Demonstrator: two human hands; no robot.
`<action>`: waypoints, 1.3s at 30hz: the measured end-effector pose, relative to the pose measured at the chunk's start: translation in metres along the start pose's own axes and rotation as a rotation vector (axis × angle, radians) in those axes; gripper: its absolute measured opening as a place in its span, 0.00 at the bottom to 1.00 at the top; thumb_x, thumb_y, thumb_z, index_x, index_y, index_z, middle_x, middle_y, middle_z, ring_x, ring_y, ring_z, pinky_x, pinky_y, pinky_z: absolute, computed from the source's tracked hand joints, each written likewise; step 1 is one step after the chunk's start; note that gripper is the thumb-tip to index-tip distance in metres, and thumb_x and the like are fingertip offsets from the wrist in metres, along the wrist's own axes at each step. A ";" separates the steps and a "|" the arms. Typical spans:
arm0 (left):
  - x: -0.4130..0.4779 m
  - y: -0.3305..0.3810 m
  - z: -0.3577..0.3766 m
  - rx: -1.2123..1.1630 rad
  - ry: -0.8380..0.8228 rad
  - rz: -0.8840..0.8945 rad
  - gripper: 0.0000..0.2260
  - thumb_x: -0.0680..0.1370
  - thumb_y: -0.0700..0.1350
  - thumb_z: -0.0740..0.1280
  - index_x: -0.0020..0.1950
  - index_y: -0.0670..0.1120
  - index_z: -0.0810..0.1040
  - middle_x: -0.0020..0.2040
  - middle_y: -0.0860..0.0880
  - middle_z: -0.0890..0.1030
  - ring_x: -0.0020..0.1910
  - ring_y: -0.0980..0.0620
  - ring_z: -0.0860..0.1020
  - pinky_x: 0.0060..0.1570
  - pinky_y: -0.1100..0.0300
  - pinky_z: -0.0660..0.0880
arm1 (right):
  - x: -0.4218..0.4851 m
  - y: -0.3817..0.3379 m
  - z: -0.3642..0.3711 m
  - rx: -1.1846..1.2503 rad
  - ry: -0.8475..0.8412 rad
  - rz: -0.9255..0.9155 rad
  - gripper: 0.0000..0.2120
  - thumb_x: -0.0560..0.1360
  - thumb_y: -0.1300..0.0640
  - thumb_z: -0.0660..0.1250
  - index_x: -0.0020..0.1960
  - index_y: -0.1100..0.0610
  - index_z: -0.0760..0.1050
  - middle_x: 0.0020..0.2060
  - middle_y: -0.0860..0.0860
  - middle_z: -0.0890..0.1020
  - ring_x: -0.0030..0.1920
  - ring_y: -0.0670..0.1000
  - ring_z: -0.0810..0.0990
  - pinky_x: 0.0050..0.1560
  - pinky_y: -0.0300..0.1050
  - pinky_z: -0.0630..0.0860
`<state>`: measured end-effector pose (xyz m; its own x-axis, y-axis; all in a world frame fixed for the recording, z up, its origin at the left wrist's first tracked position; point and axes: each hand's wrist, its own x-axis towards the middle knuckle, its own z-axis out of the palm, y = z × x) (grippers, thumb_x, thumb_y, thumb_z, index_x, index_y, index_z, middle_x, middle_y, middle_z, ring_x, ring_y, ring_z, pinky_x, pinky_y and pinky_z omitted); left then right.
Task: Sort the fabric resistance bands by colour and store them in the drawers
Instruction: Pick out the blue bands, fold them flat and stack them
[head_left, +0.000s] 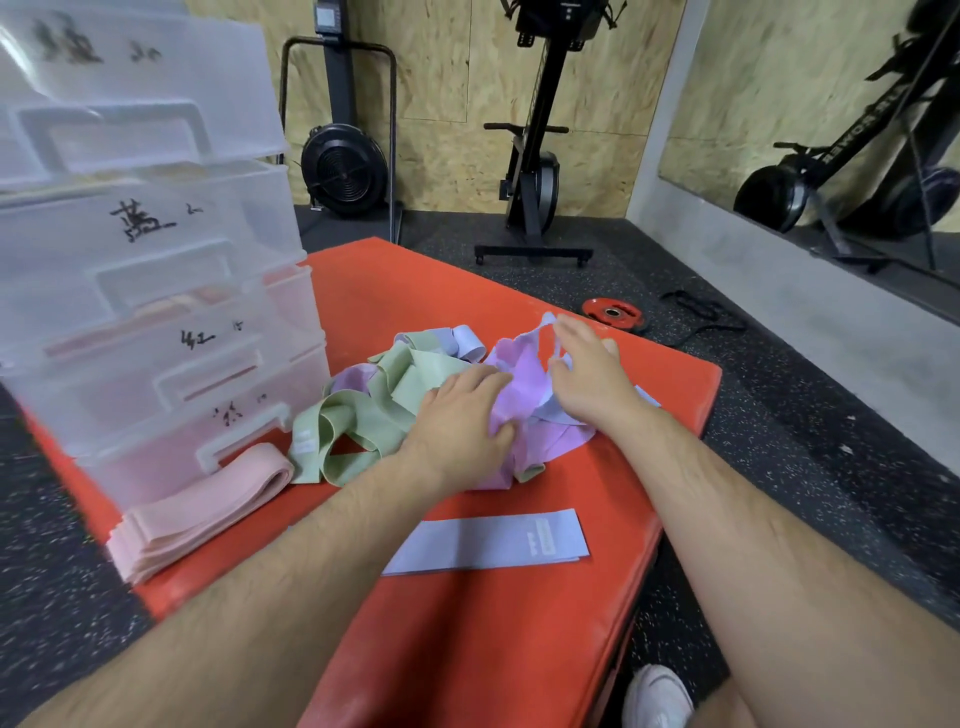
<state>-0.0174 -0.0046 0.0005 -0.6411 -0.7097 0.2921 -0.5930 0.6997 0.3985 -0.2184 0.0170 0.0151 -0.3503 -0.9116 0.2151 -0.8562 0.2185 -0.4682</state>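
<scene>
A tangled pile of fabric bands lies mid-mat: green bands (363, 410), purple bands (519, 364) and pale blue bands (462, 340). My left hand (457, 421) rests on the pile, thumb pinching the purple fabric. My right hand (587, 374) pinches a pale blue band (553, 332) and lifts it from the pile's far side. One blue band (488, 543) lies flat near me. A stack of pink bands (202, 514) lies at the mat's left edge. The clear drawer unit (156, 291) stands at the left, its drawers shut.
Everything sits on an orange mat (467, 634) over black rubber floor. A red weight plate (612, 312) and a black strap lie beyond the mat. Exercise machines (535, 171) stand by the plywood wall. My white shoe (657, 696) is at the bottom.
</scene>
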 end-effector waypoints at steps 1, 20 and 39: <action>0.003 0.000 -0.005 -0.054 0.047 -0.002 0.25 0.77 0.52 0.65 0.75 0.51 0.68 0.73 0.54 0.69 0.71 0.49 0.68 0.68 0.52 0.65 | -0.002 -0.009 -0.009 0.042 0.062 -0.065 0.25 0.81 0.62 0.56 0.78 0.59 0.63 0.79 0.50 0.60 0.78 0.55 0.59 0.75 0.44 0.53; -0.016 0.044 -0.082 -0.909 0.486 0.009 0.17 0.78 0.45 0.72 0.64 0.56 0.74 0.54 0.53 0.82 0.48 0.53 0.81 0.50 0.59 0.78 | -0.052 -0.093 -0.083 0.737 0.128 -0.464 0.26 0.79 0.71 0.62 0.76 0.61 0.66 0.77 0.48 0.64 0.68 0.48 0.76 0.67 0.43 0.74; -0.040 -0.012 -0.129 -1.229 0.473 -0.474 0.09 0.75 0.32 0.69 0.45 0.46 0.76 0.42 0.46 0.80 0.34 0.53 0.79 0.39 0.59 0.77 | -0.074 -0.132 -0.032 0.528 -0.022 -0.503 0.09 0.71 0.68 0.66 0.43 0.56 0.82 0.54 0.48 0.81 0.43 0.41 0.79 0.44 0.29 0.70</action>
<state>0.0781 0.0047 0.0963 -0.1335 -0.9878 0.0801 0.2544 0.0440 0.9661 -0.0918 0.0671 0.0887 0.0495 -0.8657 0.4980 -0.6121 -0.4203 -0.6698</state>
